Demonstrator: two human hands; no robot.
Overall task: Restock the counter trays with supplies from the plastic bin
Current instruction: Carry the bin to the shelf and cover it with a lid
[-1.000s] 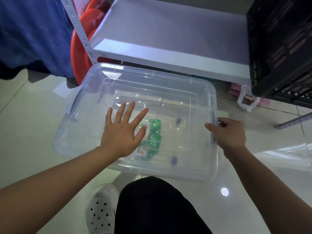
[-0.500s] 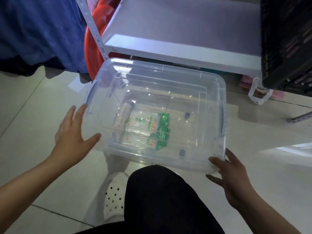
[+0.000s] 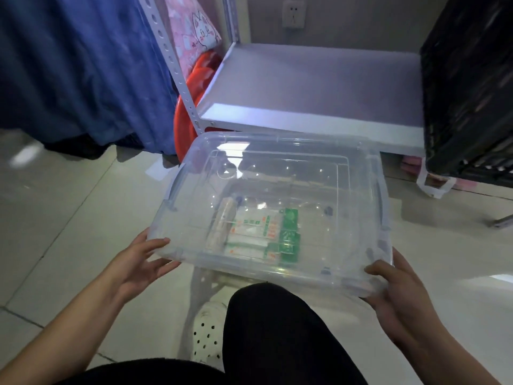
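The clear plastic bin (image 3: 277,212), lid on, is sitting low in front of the white metal shelf (image 3: 313,87), above the tiled floor (image 3: 69,218) and just beyond the person's knee; judging by the shadow under its near edge it is being lifted, though whether the far edge is off the floor I cannot tell. Step in hand, as I read it: carrying the bin to the counter trays, which are not appearing in view. To do this well, both palms should be getting under the base rather than pinching the lid rim, and the bin should be kept level, since the load is sitting off-centre. The left hand (image 3: 138,262) is cupping the near left corner, fingers spread and only loosely curled, thumb lying against the bin's wall. The right hand (image 3: 394,290) is wrapping the near right corner more fully, thumb over the rim and fingers going underneath. The supply packets (image 3: 255,237), white with green and orange print, are lying flat on the bin floor toward the near side, between the two hands and somewhat nearer the left one.
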